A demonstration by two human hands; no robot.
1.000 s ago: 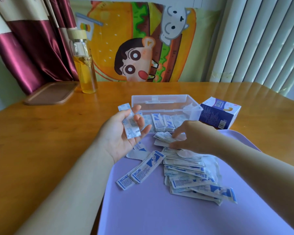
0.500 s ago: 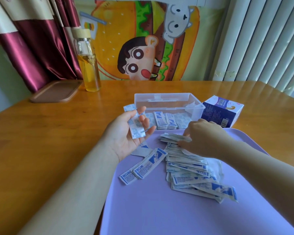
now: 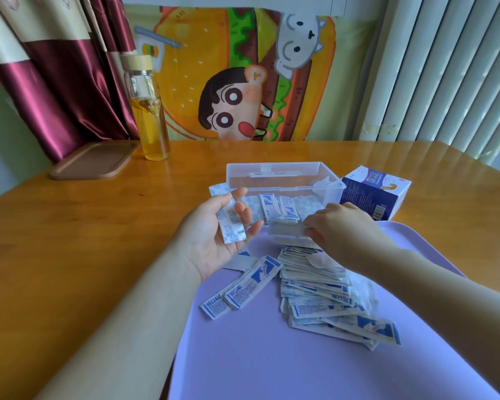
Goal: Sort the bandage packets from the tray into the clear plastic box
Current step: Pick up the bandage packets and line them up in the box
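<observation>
The bandage packets (image 3: 315, 287) are lying in a messy heap on the purple tray (image 3: 243, 370). Some are already sitting inside the clear plastic box (image 3: 272, 171), which is standing just behind the tray on the worktop (image 3: 70, 255). Two loose packets (image 3: 240, 287) are lying side by side, a little to the left of the heap.

The packets are looking thin, flat and very light, like little paper slips. They are probably bending easily and sliding over each other. So it is looking best to pinch one by a short end or an edge and lift it off the top, not to dig into the middle of the heap.

The left hand (image 3: 214, 246) is hovering palm up in front of the box with its fingers half spread. It is holding a small stack (image 3: 231, 226) against its fingers with the thumb. The right hand (image 3: 341, 229) is curling over the far end of the heap. It is pinching a single packet (image 3: 286, 228) by one end, and that packet is looking blurry.
</observation>
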